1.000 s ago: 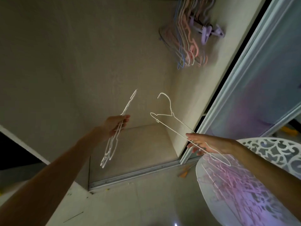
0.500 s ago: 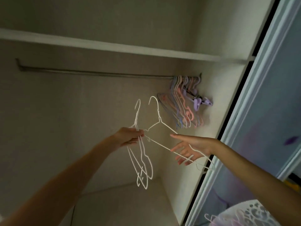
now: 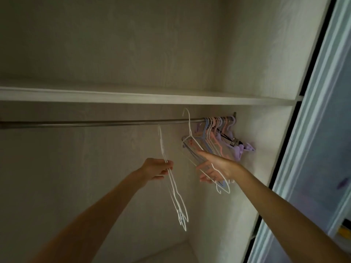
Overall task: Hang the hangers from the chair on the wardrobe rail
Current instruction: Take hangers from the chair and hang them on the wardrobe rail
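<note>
Since half a second ago both arms have been rising toward the rail, and the view is tilting up with them; the chair has dropped out of sight. Far left, the wardrobe rail [image 3: 95, 123] is running bare under the shelf [image 3: 133, 96], across to the right wall. The left hand [image 3: 157, 168] is curling its fingers round a small bunch of white wire hangers [image 3: 171, 179], gripping them on the upper part; their hooks are pointing up and stopping short of the rail, below it, while the shoulders are trailing down and slightly right. How many hangers are in that bunch I cannot tell; the wires are overlapping. Right of that, the right hand [image 3: 216, 168] is holding out a single white hanger [image 3: 191, 136], thumb on top and fingers loosely bent underneath, the wire passing through between them. That hanger's hook is standing up across the rail, its tip above the bar, just left of the cluster; whether it is resting on the rail I cannot tell. Farther right, pastel hangers [image 3: 214, 133], pink, blue and purple, are hanging bunched at the rail's right end against the wall. At the far right edge, the sliding door frame [image 3: 311, 130] is slanting down through the view.
</note>
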